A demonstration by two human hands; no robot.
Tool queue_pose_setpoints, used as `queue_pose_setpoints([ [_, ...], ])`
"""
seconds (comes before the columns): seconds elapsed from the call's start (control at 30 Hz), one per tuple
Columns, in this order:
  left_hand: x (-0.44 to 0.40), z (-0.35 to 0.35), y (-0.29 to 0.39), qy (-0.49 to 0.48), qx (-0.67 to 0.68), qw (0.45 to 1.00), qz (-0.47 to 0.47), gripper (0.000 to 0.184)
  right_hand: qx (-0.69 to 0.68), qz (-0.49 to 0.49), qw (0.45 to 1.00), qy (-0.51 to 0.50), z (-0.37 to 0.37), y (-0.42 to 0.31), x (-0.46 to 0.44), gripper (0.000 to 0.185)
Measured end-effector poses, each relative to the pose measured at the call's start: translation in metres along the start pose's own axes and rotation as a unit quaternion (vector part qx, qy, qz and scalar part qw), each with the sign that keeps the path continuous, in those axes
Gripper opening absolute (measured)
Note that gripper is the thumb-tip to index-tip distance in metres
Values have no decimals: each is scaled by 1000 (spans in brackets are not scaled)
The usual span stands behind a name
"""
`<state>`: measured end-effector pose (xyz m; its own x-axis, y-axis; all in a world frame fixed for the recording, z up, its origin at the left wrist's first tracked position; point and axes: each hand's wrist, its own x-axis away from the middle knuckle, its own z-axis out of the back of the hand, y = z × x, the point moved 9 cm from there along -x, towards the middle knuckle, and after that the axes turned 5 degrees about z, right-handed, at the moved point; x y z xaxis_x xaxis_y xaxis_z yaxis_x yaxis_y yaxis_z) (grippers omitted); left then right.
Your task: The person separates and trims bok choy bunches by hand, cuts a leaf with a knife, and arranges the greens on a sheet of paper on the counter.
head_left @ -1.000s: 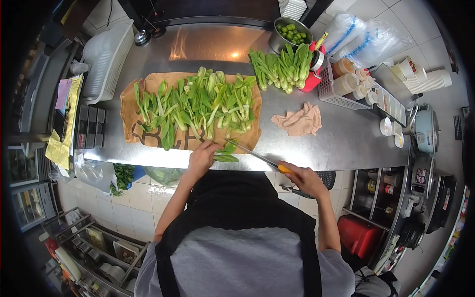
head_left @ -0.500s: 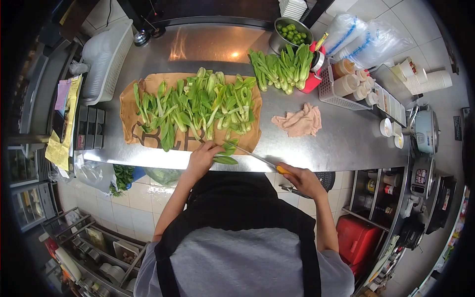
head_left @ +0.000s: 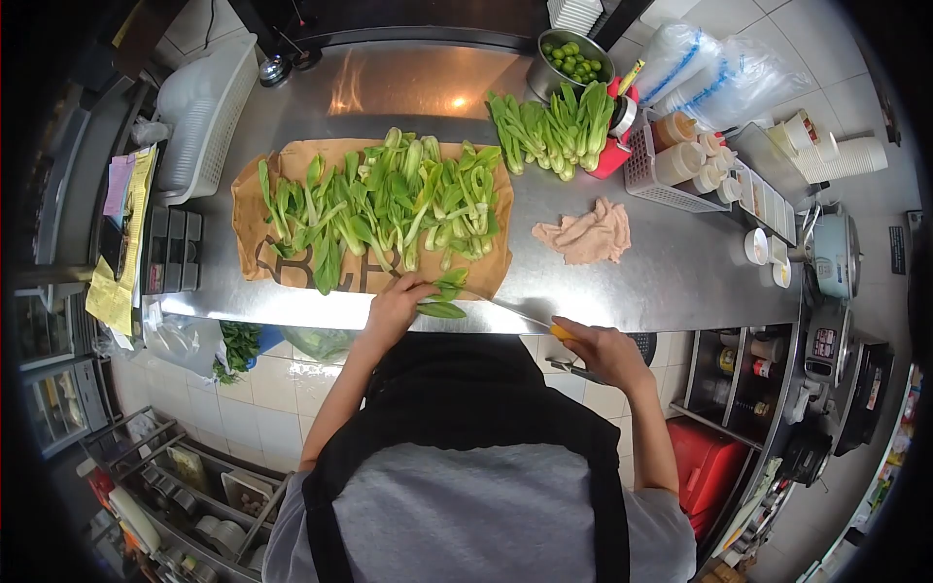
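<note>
My left hand [head_left: 397, 306] is closed on a small bok choy [head_left: 445, 296] at the front edge of the brown paper [head_left: 255, 238]; its leaves point right. In my right hand [head_left: 601, 352] is a knife [head_left: 523, 313] with a yellow handle, its blade reaching left toward the leaves. The blade's tip lies by the bok choy, and I cannot tell whether it touches. Beyond my hands, a pile of bok choy [head_left: 389, 199] covers much of the paper. Another bunch of bok choy [head_left: 554, 131] lies on the steel counter at the back right.
A crumpled pink cloth [head_left: 585, 233] lies right of the paper. At the back stands a metal pot of green limes [head_left: 573, 68]. A white basket of sauce bottles [head_left: 675, 165] is on the right, a white crate of lids [head_left: 219, 121] on the left.
My right hand and the knife have shifted slightly right, drawing the blade away from the leaves. My left hand keeps its grip on the bok choy in nearly the same place.
</note>
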<state>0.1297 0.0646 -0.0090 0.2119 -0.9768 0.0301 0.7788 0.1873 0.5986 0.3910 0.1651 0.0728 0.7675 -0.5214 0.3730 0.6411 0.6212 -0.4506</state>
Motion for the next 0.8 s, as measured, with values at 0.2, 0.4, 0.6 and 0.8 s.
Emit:
queue_pose_setpoints([
  [0.2, 1, -3, -3, -6, -1, 1000, 9, 32, 40, -55, 997, -46, 23, -1, 9, 35],
  [0.4, -1, -1, -3, -32, 40, 999, 0, 32, 43, -39, 997, -48, 50, -2, 19, 34],
  [0.6, 8, 25, -24, -46, 315, 945, 78, 29, -142, -51, 987, 50, 71, 46, 41, 41],
  [0.8, 8, 49, -37, 1, 551, 816, 174, 31, -131, -103, 955, 246, 53, 136, 47, 29],
])
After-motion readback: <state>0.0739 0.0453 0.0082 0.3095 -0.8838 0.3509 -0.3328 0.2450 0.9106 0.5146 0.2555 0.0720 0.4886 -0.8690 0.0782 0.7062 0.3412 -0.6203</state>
